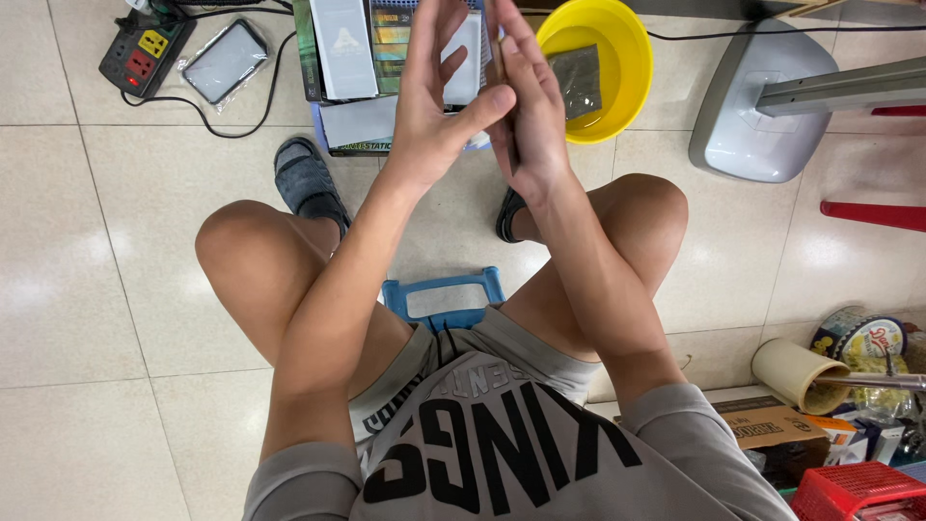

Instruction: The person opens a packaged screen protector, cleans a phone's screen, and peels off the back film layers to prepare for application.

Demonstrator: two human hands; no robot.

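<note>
Both hands are raised in front of me above my knees. My right hand (533, 111) grips a thin flat dark object (495, 53), seen edge-on, upright between its fingers and palm. My left hand (431, 92) stands beside it with its fingers straight up and slightly apart. Only its thumb reaches across to touch the object's lower edge. What the flat object is cannot be told from this angle.
A yellow bowl (617, 43) holding a dark square pad sits on the tiled floor ahead. Boxes (344, 48), a power strip (145, 50) and a bagged phone (224, 60) lie at far left. A grey stand base (762, 116), a blue stool (444, 294) and a red basket (858, 487) surround me.
</note>
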